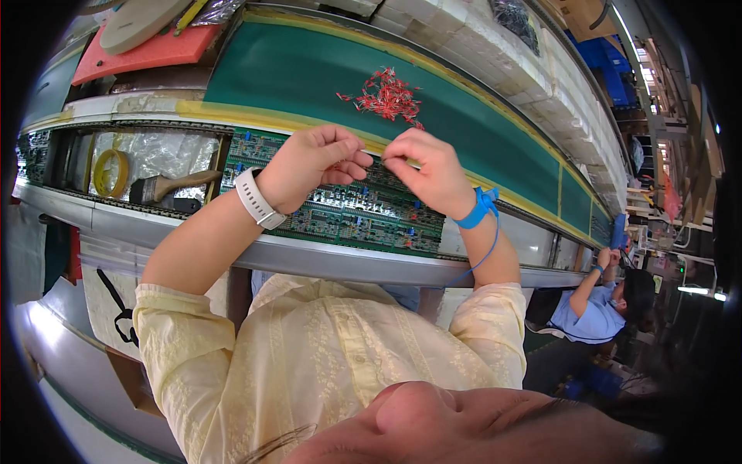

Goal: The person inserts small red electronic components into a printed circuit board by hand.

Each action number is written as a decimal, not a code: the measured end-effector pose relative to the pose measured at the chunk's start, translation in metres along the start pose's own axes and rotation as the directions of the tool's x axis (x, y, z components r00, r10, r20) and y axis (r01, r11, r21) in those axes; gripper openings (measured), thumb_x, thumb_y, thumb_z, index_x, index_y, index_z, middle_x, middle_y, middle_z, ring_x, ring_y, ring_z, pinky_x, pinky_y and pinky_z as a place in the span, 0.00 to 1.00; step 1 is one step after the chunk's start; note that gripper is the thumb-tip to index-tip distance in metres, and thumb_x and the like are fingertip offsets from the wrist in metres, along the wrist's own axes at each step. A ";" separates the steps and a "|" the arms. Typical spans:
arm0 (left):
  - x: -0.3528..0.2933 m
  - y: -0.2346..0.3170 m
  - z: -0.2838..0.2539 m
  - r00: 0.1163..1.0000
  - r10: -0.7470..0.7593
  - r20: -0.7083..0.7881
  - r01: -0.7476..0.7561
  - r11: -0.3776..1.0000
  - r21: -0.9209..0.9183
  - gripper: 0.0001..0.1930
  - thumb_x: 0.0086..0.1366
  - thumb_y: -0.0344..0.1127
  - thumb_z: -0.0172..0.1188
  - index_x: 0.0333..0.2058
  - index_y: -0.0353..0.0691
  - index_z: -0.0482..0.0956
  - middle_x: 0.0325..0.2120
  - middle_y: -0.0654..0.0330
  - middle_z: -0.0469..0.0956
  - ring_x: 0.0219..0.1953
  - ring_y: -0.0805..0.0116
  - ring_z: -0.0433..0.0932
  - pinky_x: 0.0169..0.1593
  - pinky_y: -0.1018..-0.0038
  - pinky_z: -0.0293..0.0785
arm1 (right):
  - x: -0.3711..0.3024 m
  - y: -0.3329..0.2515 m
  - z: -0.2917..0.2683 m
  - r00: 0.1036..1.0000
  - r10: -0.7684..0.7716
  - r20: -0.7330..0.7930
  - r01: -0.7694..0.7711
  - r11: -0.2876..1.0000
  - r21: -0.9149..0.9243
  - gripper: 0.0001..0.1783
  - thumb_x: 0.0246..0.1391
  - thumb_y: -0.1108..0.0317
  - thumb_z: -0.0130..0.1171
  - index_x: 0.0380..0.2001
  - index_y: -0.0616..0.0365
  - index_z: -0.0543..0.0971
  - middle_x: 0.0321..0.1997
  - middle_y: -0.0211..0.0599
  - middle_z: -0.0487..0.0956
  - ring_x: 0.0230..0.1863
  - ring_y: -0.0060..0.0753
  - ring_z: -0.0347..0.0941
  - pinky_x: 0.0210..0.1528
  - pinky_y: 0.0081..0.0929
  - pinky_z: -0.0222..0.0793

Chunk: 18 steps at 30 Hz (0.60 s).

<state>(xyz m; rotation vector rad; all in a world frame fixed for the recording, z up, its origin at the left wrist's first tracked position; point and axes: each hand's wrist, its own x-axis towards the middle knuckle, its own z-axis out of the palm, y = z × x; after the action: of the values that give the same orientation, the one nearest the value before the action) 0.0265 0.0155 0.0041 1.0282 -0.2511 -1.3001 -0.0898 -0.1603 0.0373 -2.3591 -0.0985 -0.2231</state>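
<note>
Circuit board [363, 216] on rail | left hand [313, 162], right hand [429, 170] above, fingers pinched narrow | red parts [389, 97] beyond

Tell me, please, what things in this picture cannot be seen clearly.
- Head view: what the left hand and right hand pinch is too small.
- Circuit board: the middle is hidden under both hands.
- Red parts: too small to tell their kind.
</note>
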 end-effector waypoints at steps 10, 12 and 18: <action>0.001 -0.001 0.000 1.000 0.006 -0.019 -0.007 0.999 -0.033 0.05 0.61 0.30 0.52 0.36 0.37 0.72 0.35 0.56 0.77 0.33 0.74 0.77 0.38 0.81 0.74 | -0.002 0.013 0.015 0.977 -0.018 0.212 0.066 0.973 -0.220 0.03 0.44 0.72 0.57 0.25 0.57 0.77 0.29 0.34 0.72 0.34 0.38 0.70 0.36 0.31 0.67; 0.002 -0.001 -0.001 1.000 0.001 -0.020 -0.002 1.000 -0.027 0.05 0.61 0.29 0.52 0.36 0.36 0.72 0.34 0.56 0.77 0.33 0.74 0.77 0.38 0.80 0.74 | -0.002 0.013 0.015 0.976 -0.019 0.217 0.069 0.972 -0.224 0.02 0.44 0.72 0.57 0.25 0.57 0.77 0.29 0.34 0.72 0.34 0.38 0.70 0.36 0.32 0.67; 0.002 0.000 -0.001 1.000 -0.007 -0.022 0.007 1.000 -0.025 0.05 0.61 0.29 0.52 0.35 0.36 0.71 0.34 0.56 0.77 0.33 0.73 0.77 0.38 0.80 0.74 | -0.001 0.013 0.017 0.977 -0.030 0.211 0.090 0.956 -0.280 0.02 0.43 0.71 0.57 0.24 0.56 0.76 0.28 0.34 0.71 0.34 0.38 0.70 0.35 0.32 0.67</action>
<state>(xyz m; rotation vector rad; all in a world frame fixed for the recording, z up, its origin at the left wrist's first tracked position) 0.0275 0.0138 0.0024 1.0227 -0.2149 -1.2945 -0.0871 -0.1578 0.0165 -2.6682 -0.2527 -0.0222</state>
